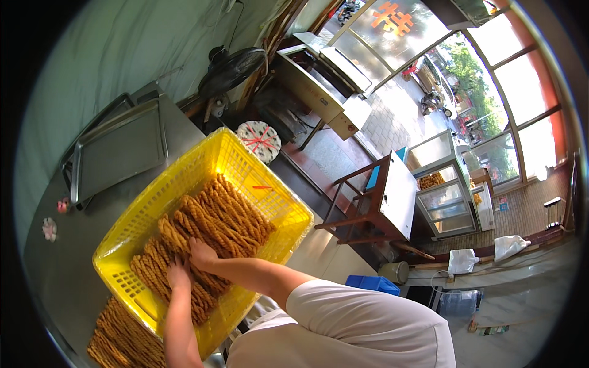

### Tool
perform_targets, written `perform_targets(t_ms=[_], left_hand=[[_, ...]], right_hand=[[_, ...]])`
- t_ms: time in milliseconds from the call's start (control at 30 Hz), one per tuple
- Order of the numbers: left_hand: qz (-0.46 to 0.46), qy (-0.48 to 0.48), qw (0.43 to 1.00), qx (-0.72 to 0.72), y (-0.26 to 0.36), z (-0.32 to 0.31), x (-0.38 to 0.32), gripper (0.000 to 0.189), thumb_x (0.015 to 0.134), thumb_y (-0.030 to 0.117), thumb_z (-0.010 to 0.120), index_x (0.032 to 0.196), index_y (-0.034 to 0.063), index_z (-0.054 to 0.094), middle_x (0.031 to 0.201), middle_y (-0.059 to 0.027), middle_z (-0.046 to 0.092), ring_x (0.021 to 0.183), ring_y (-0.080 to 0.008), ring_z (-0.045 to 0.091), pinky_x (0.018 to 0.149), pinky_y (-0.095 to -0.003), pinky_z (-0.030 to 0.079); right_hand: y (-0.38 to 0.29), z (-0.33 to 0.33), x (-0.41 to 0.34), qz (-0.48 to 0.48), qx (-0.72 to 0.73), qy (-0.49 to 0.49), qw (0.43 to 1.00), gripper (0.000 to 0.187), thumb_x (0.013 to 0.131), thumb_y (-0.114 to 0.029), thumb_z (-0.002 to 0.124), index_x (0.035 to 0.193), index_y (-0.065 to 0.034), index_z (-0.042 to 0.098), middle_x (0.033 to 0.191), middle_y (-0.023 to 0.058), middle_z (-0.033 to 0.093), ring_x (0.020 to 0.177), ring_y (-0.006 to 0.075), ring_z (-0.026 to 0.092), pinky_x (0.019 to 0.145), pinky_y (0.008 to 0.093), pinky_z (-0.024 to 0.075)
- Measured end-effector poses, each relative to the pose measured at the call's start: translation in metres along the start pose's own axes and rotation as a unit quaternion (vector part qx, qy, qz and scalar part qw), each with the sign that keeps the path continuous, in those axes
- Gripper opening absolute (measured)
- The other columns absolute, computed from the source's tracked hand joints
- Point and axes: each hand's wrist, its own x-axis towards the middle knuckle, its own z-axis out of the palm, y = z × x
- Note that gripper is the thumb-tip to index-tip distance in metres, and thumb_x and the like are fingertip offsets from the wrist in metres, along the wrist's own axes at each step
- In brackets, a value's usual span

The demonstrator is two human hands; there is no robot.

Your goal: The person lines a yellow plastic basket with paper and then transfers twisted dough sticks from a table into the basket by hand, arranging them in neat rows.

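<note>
A yellow plastic basket lined with clear film stands tilted in view before me. Rows of brown fried dough twists lie inside it. My right hand grips a raised bunch of twists near the middle of the basket. Close beside it, my left hand reaches down into the same bunch, its fingertips partly hidden among the twists. More fried dough twists lie in a pile on the metal table, at the basket's lower left.
Metal trays rest on the table at upper left, near two small figurines. A black fan and a round patterned stool stand beyond the basket. To the right are a white-topped table, a glass display case and a blue crate.
</note>
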Motion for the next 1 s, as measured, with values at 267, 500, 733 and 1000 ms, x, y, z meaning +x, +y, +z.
perform_targets(t_ms=[267,500,733,1000], left_hand=[[-0.027,0.177,0.969,-0.168,-0.015,0.042,0.008,0.072,0.101,0.02,0.059,0.17,0.0142,0.036,0.141,-0.0227,0.066,0.116,-0.04,0.067,0.101,-0.0506,0.055],[0.016,0.104,0.991,-0.077,-0.034,0.012,-0.03,0.073,0.101,0.003,0.06,0.169,0.0143,0.036,0.169,-0.0179,0.036,0.144,-0.0367,0.051,0.117,-0.0502,0.048],[-0.002,0.044,0.995,-0.094,-0.021,-0.019,-0.037,0.056,0.106,-0.001,0.055,0.16,0.0128,0.05,0.172,-0.0148,0.031,0.153,-0.036,0.042,0.126,-0.0512,0.04],[-0.001,0.213,0.969,-0.121,-0.022,-0.037,-0.011,0.069,0.105,-0.002,0.054,0.168,0.0197,0.037,0.178,-0.0092,0.022,0.166,-0.0314,0.019,0.136,-0.0474,0.026]], right_hand=[[0.016,0.021,0.021,-0.015,0.005,0.101,0.995,0.06,0.085,-0.017,0.081,0.136,0.0004,0.054,0.113,0.0254,0.073,0.104,0.0465,0.071,0.091,0.0536,0.0591],[-0.013,-0.012,0.009,0.026,0.1,-0.08,0.991,0.08,0.105,-0.029,0.07,0.168,0.0021,0.03,0.125,0.0266,0.072,0.092,0.0352,0.073,0.075,0.0485,0.061],[-0.008,0.003,0.018,0.062,0.005,-0.097,0.993,0.081,0.103,-0.027,0.072,0.166,0.003,0.032,0.143,0.0274,0.064,0.117,0.0384,0.07,0.094,0.0499,0.0593],[0.002,-0.018,0.005,0.033,0.028,-0.041,0.998,0.066,0.104,-0.03,0.073,0.154,0.0022,0.045,0.12,0.0211,0.071,0.094,0.0343,0.07,0.084,0.0513,0.0576]])
